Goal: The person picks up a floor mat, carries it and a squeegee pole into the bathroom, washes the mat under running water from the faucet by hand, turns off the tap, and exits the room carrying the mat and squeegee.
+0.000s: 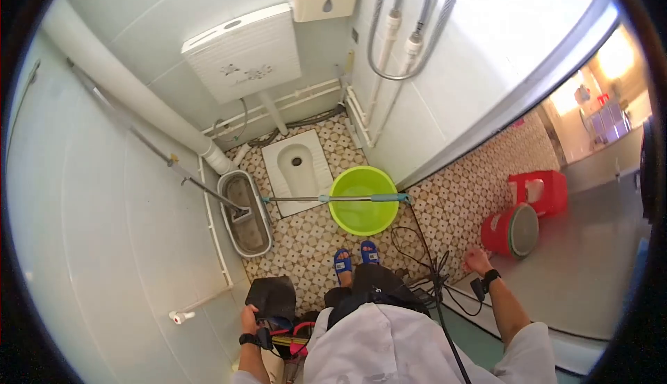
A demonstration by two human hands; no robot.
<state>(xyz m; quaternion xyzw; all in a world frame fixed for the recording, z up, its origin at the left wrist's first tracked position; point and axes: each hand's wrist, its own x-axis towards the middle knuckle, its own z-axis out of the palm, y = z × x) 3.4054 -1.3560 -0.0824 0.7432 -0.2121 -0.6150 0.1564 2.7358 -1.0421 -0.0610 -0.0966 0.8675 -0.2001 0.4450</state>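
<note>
My left hand (250, 316), low at the left, has its fingers closed on the edge of a black box-shaped plastic thing (272, 299); I cannot tell its exact kind. Pink and red items (300, 330) lie just beside and below it. My right hand (476, 261) is held out at the right with its fingers curled in, and nothing shows in it. Nearest to it is a red bucket (495, 233) tipped toward the grey panel. Both wrists wear black bands with small devices.
A squat toilet (281, 158) is set in the patterned floor. A lime-green basin (363, 226) sits beside it, with a teal-handled pole (299, 198) across both. The grey mop bucket (264, 243) holds a long-handled mop (153, 146). Black cables (436, 276) trail near my feet. A red stool (552, 191) stands right.
</note>
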